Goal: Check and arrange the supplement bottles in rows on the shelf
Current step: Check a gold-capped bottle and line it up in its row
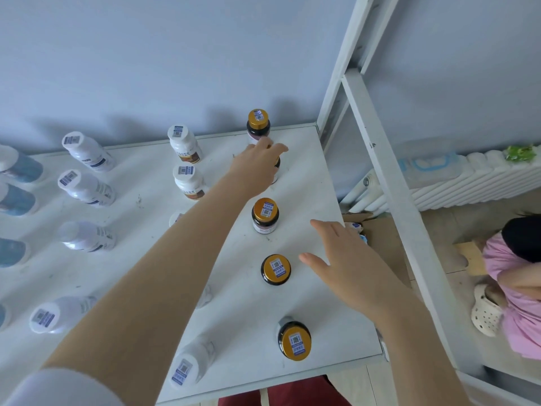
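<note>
Supplement bottles (265, 215) mostly lined up in rows on the white shelf (307, 186), likely close to done, left hand (257, 168) curled round 1 gold-capped bottle (277, 165) near the back, right hand (345, 262) spread open, holding nothing.

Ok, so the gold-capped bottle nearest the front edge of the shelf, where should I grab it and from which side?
Probably by its round gold cap, from above: the front gold-capped bottle stands upright with the cap toward you. The open right hand hovers nearest, and the shelf on that side is bare, so come in from the right.
</note>
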